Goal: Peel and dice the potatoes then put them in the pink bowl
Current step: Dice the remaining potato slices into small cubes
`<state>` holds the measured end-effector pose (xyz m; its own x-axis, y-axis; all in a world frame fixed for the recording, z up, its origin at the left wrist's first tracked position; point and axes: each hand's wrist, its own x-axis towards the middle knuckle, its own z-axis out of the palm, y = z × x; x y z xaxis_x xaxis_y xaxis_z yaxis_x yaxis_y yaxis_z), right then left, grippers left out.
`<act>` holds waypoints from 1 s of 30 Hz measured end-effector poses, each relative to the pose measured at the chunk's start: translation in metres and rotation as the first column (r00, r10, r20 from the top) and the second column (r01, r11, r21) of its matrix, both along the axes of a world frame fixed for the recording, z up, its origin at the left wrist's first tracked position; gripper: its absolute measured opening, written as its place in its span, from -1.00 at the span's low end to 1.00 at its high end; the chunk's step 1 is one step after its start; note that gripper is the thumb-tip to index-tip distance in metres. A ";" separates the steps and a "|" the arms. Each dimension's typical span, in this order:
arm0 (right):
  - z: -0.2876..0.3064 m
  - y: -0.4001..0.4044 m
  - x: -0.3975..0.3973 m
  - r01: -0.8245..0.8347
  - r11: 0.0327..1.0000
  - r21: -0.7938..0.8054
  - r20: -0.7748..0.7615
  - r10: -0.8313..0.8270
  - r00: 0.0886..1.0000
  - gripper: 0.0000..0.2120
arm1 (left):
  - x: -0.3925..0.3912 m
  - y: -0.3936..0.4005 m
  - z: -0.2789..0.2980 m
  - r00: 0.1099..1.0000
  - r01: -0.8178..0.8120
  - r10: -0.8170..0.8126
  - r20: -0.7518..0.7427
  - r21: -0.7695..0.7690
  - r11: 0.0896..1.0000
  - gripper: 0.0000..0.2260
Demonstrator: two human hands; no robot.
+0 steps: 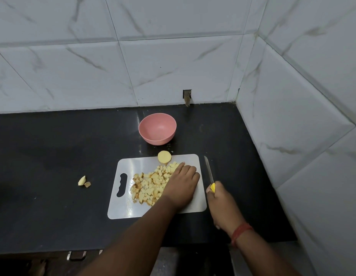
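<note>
While diced potato (151,186) covers the board (121,208), the pink bowl (157,128) holds nothing.

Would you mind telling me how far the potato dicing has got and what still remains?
Done: a heap of diced potato lies on the white cutting board. In hand: the left hand rests flat on the board against the heap, and the right hand holds the yellow-handled knife beside the board. Left: one uncut potato piece sits at the board's far edge, and the pink bowl holds nothing yet.
</note>
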<state>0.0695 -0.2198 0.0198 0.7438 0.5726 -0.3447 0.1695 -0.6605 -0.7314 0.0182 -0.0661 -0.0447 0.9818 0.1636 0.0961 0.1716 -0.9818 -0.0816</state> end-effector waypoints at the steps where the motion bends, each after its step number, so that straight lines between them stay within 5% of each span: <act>1: 0.001 0.001 0.000 -0.012 1.000 -0.004 -0.005 0.012 1.000 -0.84 | 0.001 -0.001 -0.001 1.000 0.012 -0.012 0.000 -0.015 1.000 -0.66; 9: 0.002 0.007 0.002 -0.048 0.999 -0.026 0.007 0.048 0.999 -0.82 | 0.003 0.007 0.009 0.995 -0.060 0.064 -0.071 0.053 0.997 -0.69; 15: 0.004 0.011 0.004 -0.053 0.997 -0.052 -0.010 0.052 0.999 -0.83 | 0.013 0.033 0.020 0.913 -0.312 0.364 0.183 -0.259 0.914 -0.71; 20: 0.005 0.013 0.004 -0.077 0.992 -0.097 -0.005 0.077 0.997 -0.84 | 0.005 0.083 0.025 0.881 -0.463 0.468 -0.070 -0.337 0.820 -0.52; 25: 0.002 0.018 0.002 -0.189 0.914 -0.358 0.000 0.203 0.979 -0.89 | 0.005 0.099 0.024 0.882 -0.470 0.452 -0.133 -0.319 0.823 -0.50; 28: -0.003 0.021 -0.005 -0.274 0.813 -0.513 -0.040 0.296 0.954 -0.65 | 0.007 0.099 0.023 0.870 -0.482 0.486 -0.083 -0.347 0.805 -0.54; 30: -0.006 0.022 -0.011 -0.314 0.804 -0.505 -0.062 0.329 0.942 -0.67 | 0.008 0.098 0.024 0.870 -0.476 0.490 -0.060 -0.365 0.800 -0.60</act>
